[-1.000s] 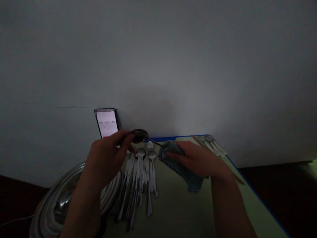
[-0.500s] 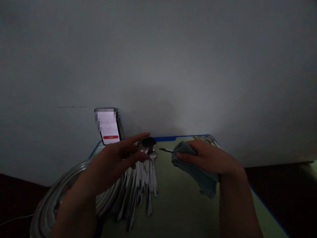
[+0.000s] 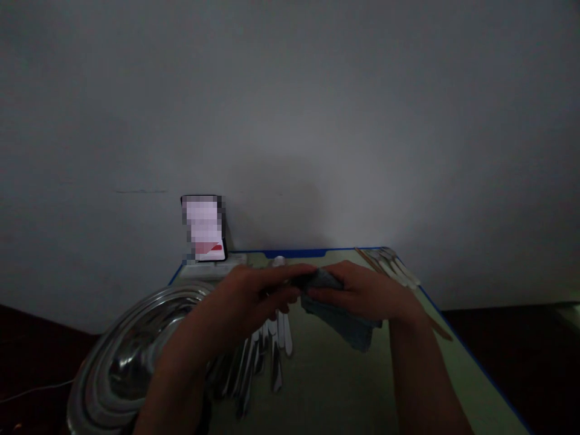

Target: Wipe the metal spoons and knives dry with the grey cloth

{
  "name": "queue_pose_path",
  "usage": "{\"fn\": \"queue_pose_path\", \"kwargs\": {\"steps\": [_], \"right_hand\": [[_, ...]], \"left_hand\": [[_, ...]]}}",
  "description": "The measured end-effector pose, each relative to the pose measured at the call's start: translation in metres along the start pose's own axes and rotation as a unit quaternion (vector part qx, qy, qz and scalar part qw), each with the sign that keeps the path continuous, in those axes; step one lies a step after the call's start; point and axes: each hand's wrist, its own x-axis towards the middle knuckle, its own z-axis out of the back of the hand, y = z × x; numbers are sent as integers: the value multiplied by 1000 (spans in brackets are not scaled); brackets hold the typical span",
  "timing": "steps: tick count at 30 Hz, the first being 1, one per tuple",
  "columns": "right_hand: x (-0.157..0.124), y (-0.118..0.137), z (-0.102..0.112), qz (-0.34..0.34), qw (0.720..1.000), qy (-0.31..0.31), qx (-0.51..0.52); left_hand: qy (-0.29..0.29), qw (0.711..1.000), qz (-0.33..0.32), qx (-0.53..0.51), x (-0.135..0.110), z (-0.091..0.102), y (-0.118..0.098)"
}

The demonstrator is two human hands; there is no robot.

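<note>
My left hand [image 3: 260, 290] is closed around the bowl end of a metal spoon, which is almost wholly hidden by the fingers and cloth. A grey-blue cloth [image 3: 347, 323] is bunched in my right hand [image 3: 362, 290], closed round the spoon's other end. Both hands meet above the table, fingertips touching or nearly so. Beneath my left hand lies a pile of metal cutlery [image 3: 249, 362], handles toward me.
A stack of shiny metal bowls [image 3: 136, 356] stands at the left. A lit phone [image 3: 208, 232] leans on the wall [image 3: 290, 121]. Several spoons and wooden pieces [image 3: 394, 266] lie at the table's back right corner. The table [image 3: 335, 386] has a blue edge.
My left hand has moved right and closed on the spoon's bowl, meeting my right hand. The cloth has shifted slightly left, and the spoon has dropped mostly out of sight.
</note>
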Motion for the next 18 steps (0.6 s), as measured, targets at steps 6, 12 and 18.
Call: {"fn": "queue_pose_path", "kwargs": {"steps": [6, 12, 18], "right_hand": [[1, 5, 3, 24, 999, -30, 0], [-12, 0, 15, -34, 996, -66, -39], [-13, 0, 14, -68, 994, -55, -71]], "left_hand": [[-175, 984, 33, 27, 0, 3, 0], [-366, 926, 88, 34, -4, 9, -2], [-284, 956, 62, 35, -2, 10, 6]]}}
